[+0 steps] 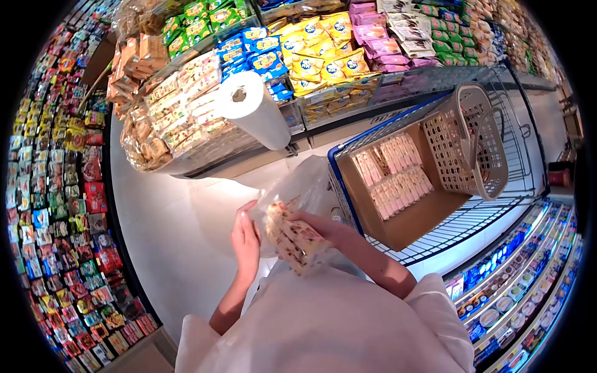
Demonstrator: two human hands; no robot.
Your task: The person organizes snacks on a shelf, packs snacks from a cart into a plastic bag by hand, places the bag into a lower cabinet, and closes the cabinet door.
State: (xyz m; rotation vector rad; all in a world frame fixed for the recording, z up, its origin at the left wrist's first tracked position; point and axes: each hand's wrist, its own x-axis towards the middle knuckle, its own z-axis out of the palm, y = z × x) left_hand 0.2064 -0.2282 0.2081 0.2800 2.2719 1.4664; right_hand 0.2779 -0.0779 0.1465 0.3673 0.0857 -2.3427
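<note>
The left hand [247, 236], fingers nearly straight, meets a clear bag [301, 181]; whether it pinches it, I cannot tell. Between both hands are wrapped snacks [291, 239], clasped in the right hand [322, 227]. Right of this grip stands a cart [337, 150].

Fingers of the right hand [324, 229] partly out of sight behind wrapped snacks [297, 241]

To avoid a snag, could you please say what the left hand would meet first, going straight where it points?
Probably the clear plastic bag beside the left hand, though depth is unclear.
</note>
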